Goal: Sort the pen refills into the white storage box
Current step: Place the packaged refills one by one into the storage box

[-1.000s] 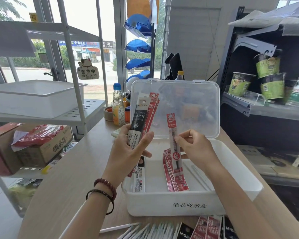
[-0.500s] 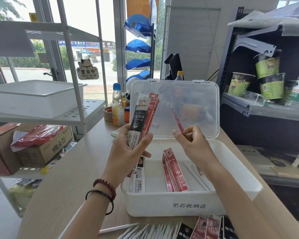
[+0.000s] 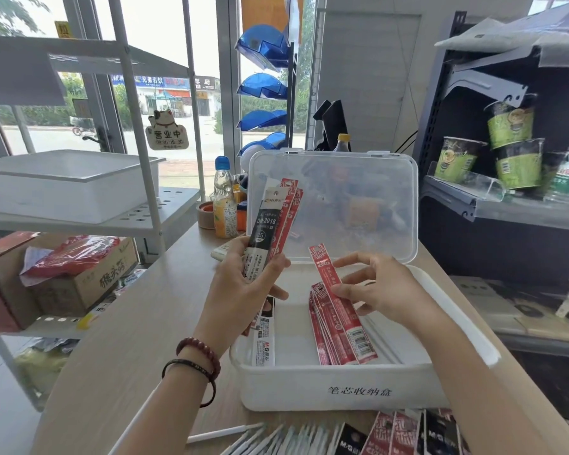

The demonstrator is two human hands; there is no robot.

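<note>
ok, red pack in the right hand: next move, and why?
Probably lay the red pack flat on the red stack in the white storage box and let go: the right hand pinches it tilted over matching packs, lower end seemingly down.

Matt white plastic box (image 3: 342, 385), glossy refill packets (image 3: 339, 323).

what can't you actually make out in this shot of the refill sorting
Head view only.
1. Red packs in the left hand: the black pack in front hides their count.
2. Loose refills near the bottom edge: cut off by the frame.
3. Items behind the box lid: blurred by its cloudy plastic.
4. Print on the single red pack in the right hand: too small to read.
</note>
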